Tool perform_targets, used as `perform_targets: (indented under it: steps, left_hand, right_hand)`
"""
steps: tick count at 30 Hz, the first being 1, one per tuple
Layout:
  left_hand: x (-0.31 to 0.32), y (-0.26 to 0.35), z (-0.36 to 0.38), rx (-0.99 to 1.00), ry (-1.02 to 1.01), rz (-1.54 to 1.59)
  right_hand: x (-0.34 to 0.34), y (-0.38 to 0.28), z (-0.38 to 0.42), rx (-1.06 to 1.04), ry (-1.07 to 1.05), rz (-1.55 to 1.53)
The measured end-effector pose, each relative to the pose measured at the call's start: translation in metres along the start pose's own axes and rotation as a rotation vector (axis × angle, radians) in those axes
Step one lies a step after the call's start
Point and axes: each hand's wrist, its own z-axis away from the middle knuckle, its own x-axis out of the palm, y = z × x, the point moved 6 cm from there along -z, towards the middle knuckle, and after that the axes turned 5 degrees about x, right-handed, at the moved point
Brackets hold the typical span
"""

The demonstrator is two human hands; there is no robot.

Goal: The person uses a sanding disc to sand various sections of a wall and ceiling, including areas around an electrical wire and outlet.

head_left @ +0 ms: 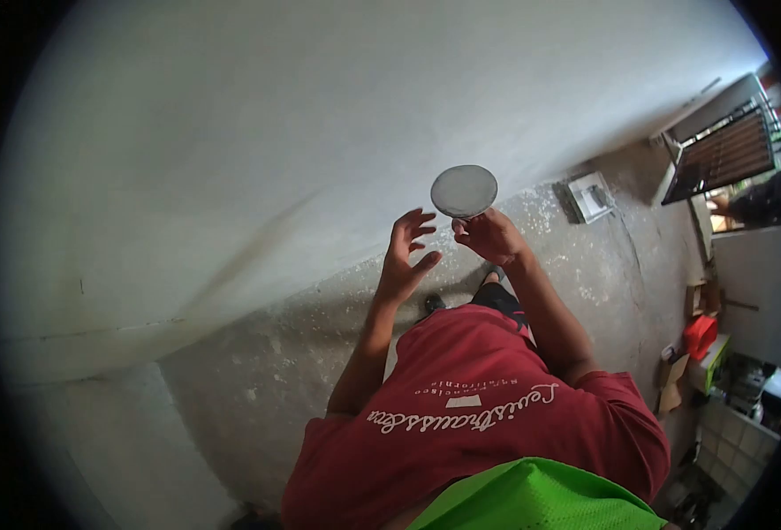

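A round, flat grey disc (464, 191) with a darker rim is held up in front of the pale wall. My right hand (494, 237) grips it from below, fingers and thumb closed at its lower edge. What part the fingers wrap around is partly hidden behind the disc. To the left, my left hand (405, 256) is raised with its fingers apart and curved. Nothing is in it, and a small gap separates it from the disc.
The pale wall (231, 132) fills the upper left, meeting a speckled concrete floor (293, 353). A white rectangular tray-like item (592, 196) lies on the floor by the wall. At right are a barred window panel (722, 159), a red object (700, 336) and assorted boxes.
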Motion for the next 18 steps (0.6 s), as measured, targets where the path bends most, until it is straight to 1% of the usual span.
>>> perform_targets:
  steps: [1,2,3,4,5,7,9,11,12,13,14,15,17,18]
  left_hand:
    - [0.005,-0.004,-0.001,-0.015,-0.023,0.001]
    - [0.009,-0.006,-0.005,0.012,-0.022,0.019]
    - [0.015,-0.007,-0.011,0.045,-0.023,0.040]
    - [0.026,0.004,-0.017,0.115,-0.037,0.142]
    - [0.027,0.004,-0.019,0.115,-0.072,0.154]
    - [0.030,-0.010,-0.012,-0.123,-0.228,0.141]
    - [0.034,-0.004,-0.011,-0.076,-0.129,0.209]
    - [0.037,-0.002,-0.011,0.029,-0.124,0.341]
    - [0.039,-0.002,-0.010,0.028,-0.163,0.349]
    - [0.039,-0.001,-0.010,0.017,-0.124,0.334]
    - [0.037,-0.001,-0.009,0.001,-0.082,0.317]
    - [0.033,-0.003,-0.008,-0.004,-0.011,0.209]
    - [0.034,0.006,-0.007,0.009,0.022,0.275]
    - [0.034,0.010,-0.009,0.026,0.024,0.293]
  right_hand:
    - [0.010,0.003,0.006,0.011,-0.012,0.037]
    - [0.012,0.004,0.010,-0.012,0.003,0.033]
    - [0.016,0.005,0.012,0.015,-0.040,0.037]
    - [0.022,0.007,0.015,0.041,-0.078,0.041]
    - [0.035,0.004,0.020,0.025,-0.065,0.072]
    - [0.038,0.011,0.024,0.073,0.011,0.105]
    - [0.037,0.016,0.025,0.046,0.006,0.050]
    - [0.051,0.008,0.028,0.053,0.006,0.131]
    - [0.053,0.009,0.028,0.053,-0.010,0.154]
    - [0.055,0.009,0.030,0.057,-0.027,0.178]
    - [0.054,0.010,0.032,0.091,0.014,0.184]
    - [0.055,0.010,0.035,0.066,0.030,0.184]
    - [0.059,0.011,0.036,0.122,-0.010,0.316]
    - [0.060,0.007,0.036,0.103,-0.001,0.321]
